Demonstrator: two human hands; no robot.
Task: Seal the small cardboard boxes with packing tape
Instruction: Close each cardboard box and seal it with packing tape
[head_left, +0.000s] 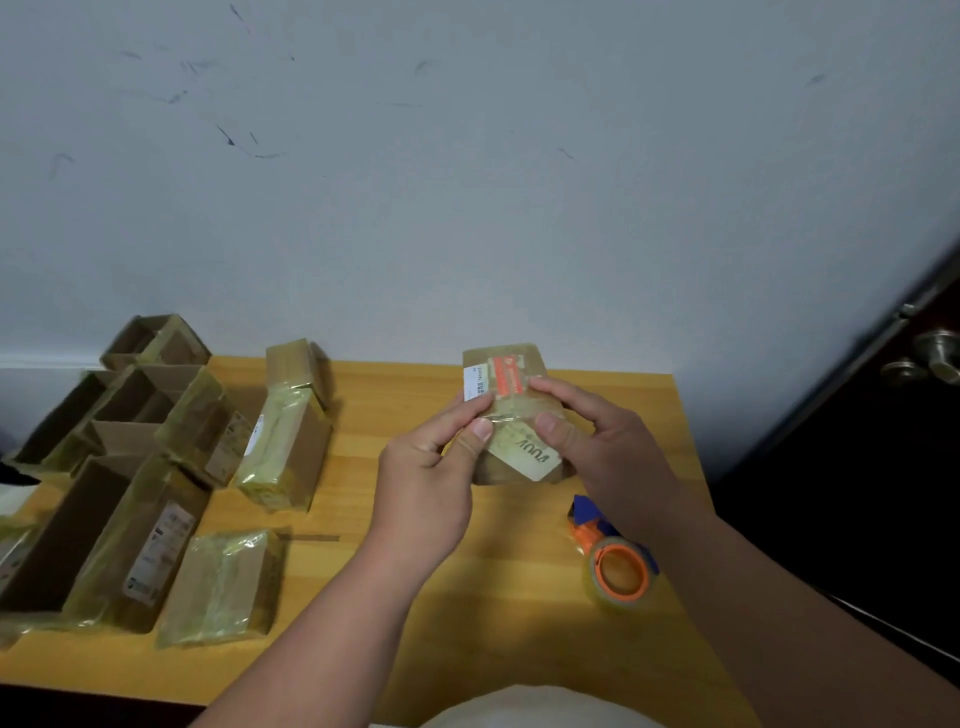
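— Why lift the small box (511, 410) off the bench (415, 597)?
— So my thumbs can press its tape flat. My left hand (431, 467) and right hand (597, 441) each grip a side, fingers curled round it, above the bench's far middle.
— The tape dispenser (615, 556)?
— Parked near right, within reach.

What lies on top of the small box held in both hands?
On the held box: an orange label, a white barcode sticker and glossy tape under both thumbs. The left hand and right hand cover its sides; its contents are hidden.
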